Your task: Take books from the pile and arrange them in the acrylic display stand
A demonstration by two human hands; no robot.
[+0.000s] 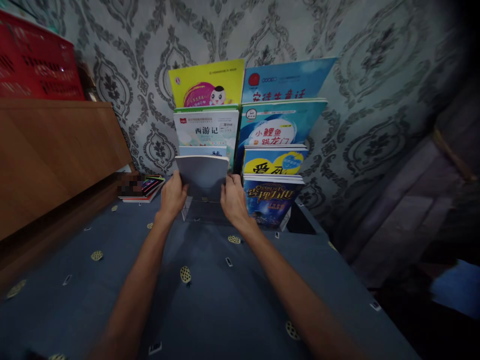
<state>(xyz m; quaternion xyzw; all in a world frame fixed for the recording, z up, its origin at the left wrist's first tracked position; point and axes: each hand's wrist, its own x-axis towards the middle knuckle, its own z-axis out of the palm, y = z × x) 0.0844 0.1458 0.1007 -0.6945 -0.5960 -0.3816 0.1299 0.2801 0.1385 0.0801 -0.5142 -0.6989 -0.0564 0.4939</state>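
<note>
One grey book (203, 176) facing camera, long axis unclear.

This looks like a room in a home. The wall (270, 37) has curly flower paper on it. A blue cloth (210, 320) with little pineapples is spread out flat. Bright children's books (234, 82) stand near its far edge. Brown wooden furniture (56, 150) with a red basket (37, 62) on top is by the left edge. Past the right edge hangs what looks like a curtain (416, 200).
</note>
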